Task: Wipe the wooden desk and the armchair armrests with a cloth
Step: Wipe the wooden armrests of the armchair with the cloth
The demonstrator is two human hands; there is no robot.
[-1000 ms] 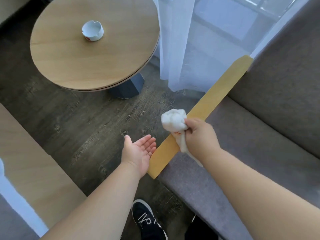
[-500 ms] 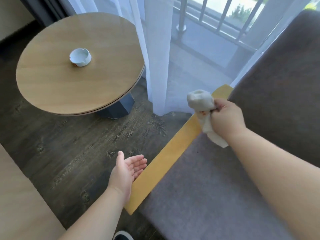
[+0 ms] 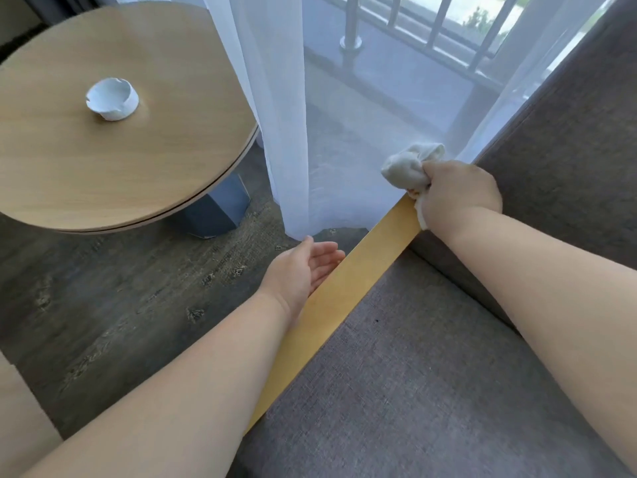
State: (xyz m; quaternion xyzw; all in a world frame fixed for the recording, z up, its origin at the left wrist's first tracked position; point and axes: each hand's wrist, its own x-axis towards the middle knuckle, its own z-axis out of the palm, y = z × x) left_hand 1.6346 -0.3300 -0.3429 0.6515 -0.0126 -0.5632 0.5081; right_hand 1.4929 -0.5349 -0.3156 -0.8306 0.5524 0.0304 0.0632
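Observation:
A yellow wooden armrest runs diagonally along the left side of a grey fabric armchair. My right hand is closed around a bunched white cloth and rests at the far end of the armrest, against the chair's back. My left hand hovers open, palm up, beside the armrest's left edge near its middle. A strip of light wooden desk shows at the lower left edge.
A round wooden side table with a white ashtray stands at the upper left on a dark wood floor. A sheer white curtain hangs just beyond the armrest, with a balcony railing behind it.
My right hand has slid the cloth along the armrest from its near part to the far end. My left hand stayed open beside the armrest. The view tilted up toward the window.

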